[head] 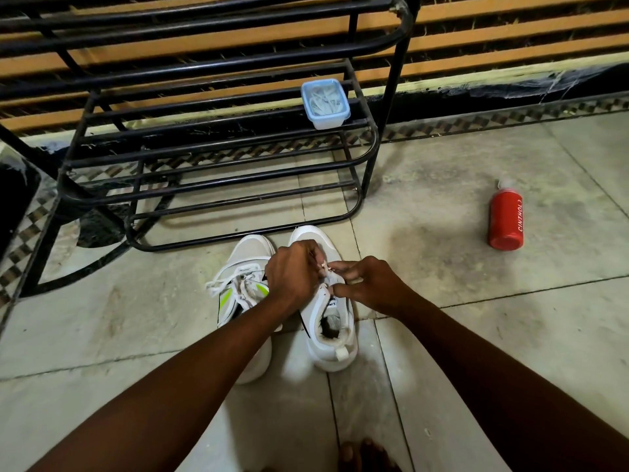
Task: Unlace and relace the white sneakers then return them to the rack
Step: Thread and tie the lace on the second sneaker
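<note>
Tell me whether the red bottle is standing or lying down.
Lying down. The red bottle rests on its side on the floor tiles, right of the rack, cap end pointing away from the camera.

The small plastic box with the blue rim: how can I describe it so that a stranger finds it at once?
Find the black metal shoe rack against the slatted wall. On the right end of its middle shelf sits the small plastic box, clear with a pale blue rim and something white inside. Nothing else rests on the rack; the red bottle lies on the floor.
</note>
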